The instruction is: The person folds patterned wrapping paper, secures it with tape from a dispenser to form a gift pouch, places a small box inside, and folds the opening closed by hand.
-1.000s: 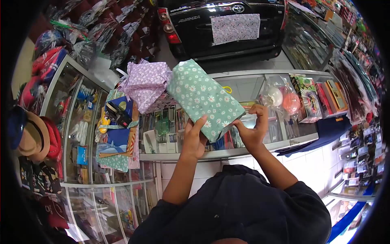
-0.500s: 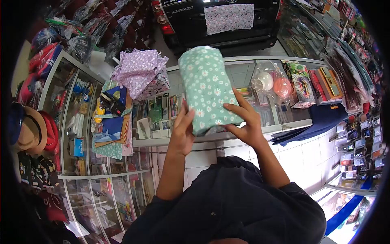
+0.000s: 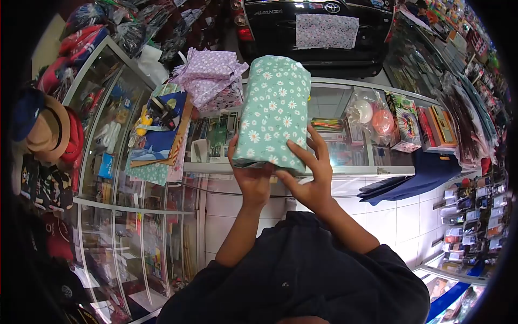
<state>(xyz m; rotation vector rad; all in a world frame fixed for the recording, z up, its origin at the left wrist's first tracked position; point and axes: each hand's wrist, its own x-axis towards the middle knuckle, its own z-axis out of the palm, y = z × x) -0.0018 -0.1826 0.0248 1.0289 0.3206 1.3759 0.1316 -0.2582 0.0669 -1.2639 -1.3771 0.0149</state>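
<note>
Held up over the glass counter is a package wrapped in green daisy-print paper [image 3: 274,110], its near end towards me. My left hand [image 3: 253,175] grips its lower left corner, with most of the fingers hidden underneath. On the right side, my right hand [image 3: 313,173] holds the near end, thumb low at the edge and a finger lying on the top face. Behind and to the left, purple floral wrapped parcels [image 3: 210,73] sit stacked on the counter.
A tape dispenser [image 3: 162,113] rests on blue and brown paper sheets at the left. Bagged balls [image 3: 372,116], a boxed item [image 3: 403,121] and dark blue cloth [image 3: 410,178] lie along the right of the glass counter [image 3: 345,146]. Beyond stands a black car [image 3: 318,54].
The green package has turned more upright and come slightly nearer. My left hand has slid further beneath its near end. The whole view has shifted a little.
</note>
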